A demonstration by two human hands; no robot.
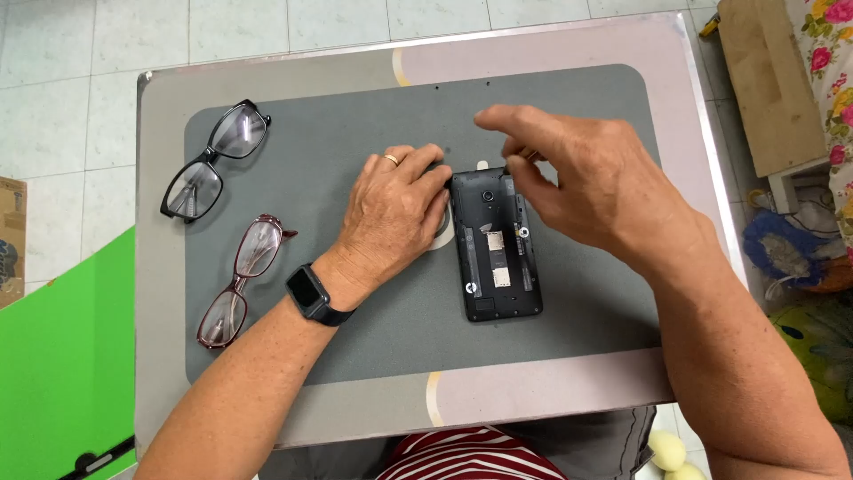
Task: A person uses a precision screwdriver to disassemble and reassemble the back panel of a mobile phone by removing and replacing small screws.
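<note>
One opened phone [495, 246] lies mid-mat [355, 347] on the tabletop [160, 356]. Left hand [391, 213] rests flat beside it; right hand [577, 182] pinches a thin tool at its top edge. Two pairs of glasses, black [216, 160] and maroon [242, 280], lie left; mat right of phone bare.

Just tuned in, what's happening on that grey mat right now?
A person is working on a black phone with its back cover off, lying on a grey mat on a small table. The left hand rests beside the phone's upper left edge, steadying it. The right hand hovers over the top right corner, fingers pinched around something too small to identify. Two pairs of glasses, black-framed and dark red-framed, lie apart on the mat's left side.
</note>
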